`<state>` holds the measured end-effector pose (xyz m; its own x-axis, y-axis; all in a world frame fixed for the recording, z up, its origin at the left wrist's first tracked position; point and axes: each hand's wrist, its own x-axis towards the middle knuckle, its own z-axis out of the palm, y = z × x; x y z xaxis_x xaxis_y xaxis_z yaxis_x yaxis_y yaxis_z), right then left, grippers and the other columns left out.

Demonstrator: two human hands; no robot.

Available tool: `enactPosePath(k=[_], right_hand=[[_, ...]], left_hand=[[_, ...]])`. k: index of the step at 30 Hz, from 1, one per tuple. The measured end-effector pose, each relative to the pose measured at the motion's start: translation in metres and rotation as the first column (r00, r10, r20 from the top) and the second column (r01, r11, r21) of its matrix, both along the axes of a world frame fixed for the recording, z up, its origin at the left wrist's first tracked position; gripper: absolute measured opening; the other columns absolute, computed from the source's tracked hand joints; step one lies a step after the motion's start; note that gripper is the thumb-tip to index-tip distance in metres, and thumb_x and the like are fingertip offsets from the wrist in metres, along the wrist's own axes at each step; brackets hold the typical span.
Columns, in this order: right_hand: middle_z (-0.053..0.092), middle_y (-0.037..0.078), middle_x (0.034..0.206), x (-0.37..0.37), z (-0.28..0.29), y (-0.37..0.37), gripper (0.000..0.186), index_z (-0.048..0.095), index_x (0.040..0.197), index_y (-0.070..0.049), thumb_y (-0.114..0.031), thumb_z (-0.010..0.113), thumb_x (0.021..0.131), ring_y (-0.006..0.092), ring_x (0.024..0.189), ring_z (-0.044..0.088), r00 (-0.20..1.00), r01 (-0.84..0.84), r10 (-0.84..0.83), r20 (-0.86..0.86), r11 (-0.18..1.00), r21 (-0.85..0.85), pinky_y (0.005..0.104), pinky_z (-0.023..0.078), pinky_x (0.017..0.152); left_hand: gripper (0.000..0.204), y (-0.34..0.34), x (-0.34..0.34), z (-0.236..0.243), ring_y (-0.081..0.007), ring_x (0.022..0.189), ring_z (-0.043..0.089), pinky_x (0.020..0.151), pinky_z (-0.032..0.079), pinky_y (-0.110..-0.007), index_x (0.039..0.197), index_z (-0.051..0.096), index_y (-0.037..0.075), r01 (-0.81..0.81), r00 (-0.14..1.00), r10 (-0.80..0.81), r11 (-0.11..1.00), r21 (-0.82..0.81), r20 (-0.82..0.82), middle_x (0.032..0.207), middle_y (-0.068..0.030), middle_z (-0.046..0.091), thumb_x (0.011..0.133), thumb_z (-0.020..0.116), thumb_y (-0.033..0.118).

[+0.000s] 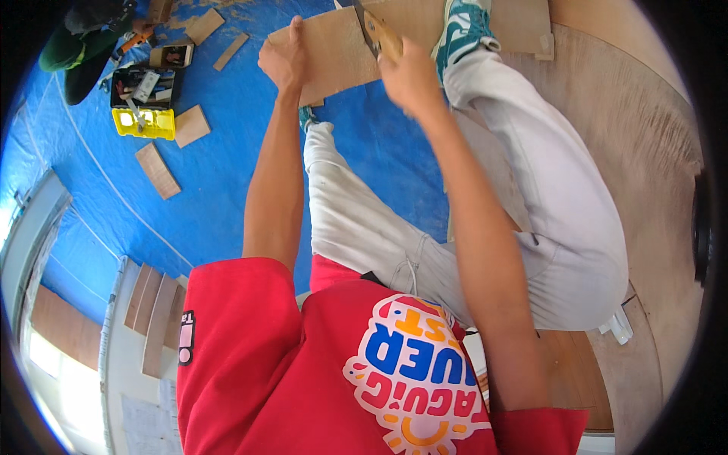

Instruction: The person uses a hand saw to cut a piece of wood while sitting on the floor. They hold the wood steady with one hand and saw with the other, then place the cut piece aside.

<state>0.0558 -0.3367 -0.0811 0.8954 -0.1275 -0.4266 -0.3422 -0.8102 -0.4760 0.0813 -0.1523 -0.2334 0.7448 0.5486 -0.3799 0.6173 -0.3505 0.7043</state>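
Note:
A flat wooden board (338,62) lies across the top of the view, above the blue sheet. My left hand (285,59) is closed around its left end, with the thumb pointing up along the edge. My right hand (413,82) grips the wooden handle of a handsaw (384,36). The saw's dark blade stands over the board between my two hands; where its teeth meet the wood is too small to tell. My green-and-white shoe (464,32) rests on the wood just right of the saw.
Blue sheeting (227,167) covers the floor at left. A black-and-yellow toolbox (144,120) holds assorted tools, with wood offcuts (158,171) around it. Another person (80,53) is at the upper left. Large plywood (607,114) spreads at right.

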Motion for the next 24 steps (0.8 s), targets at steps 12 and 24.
enactPosePath(k=[12,24], right_hand=[[0.07,0.027,0.123,-0.148,0.209,-0.018,0.048,0.052,0.146,0.0,-0.014,0.062,0.101,0.0455,0.107,0.07,0.939,0.175,-0.184,-0.292,0.983,-0.054,0.047,0.053,0.096],[0.07,0.031,0.113,-0.06,0.061,-0.007,0.039,0.059,0.133,0.002,-0.013,0.064,0.097,0.0507,0.108,0.065,0.986,-0.02,-0.003,0.165,0.99,0.138,0.0541,0.053,0.089]], left_hand=[[0.088,0.0,0.006,0.0,-0.0437,0.096,0.074,0.087,0.057,-0.05,0.095,0.075,-0.009,-0.06,0.998,0.061,0.997,-0.057,0.025,0.097,-0.0284,0.076,0.08,0.073,0.077],[0.081,0.002,0.013,0.002,-0.042,0.092,0.074,0.086,0.057,-0.048,0.095,0.075,-0.01,-0.049,0.996,0.043,0.996,0.073,0.076,0.096,-0.0274,0.076,0.078,0.08,0.069]])
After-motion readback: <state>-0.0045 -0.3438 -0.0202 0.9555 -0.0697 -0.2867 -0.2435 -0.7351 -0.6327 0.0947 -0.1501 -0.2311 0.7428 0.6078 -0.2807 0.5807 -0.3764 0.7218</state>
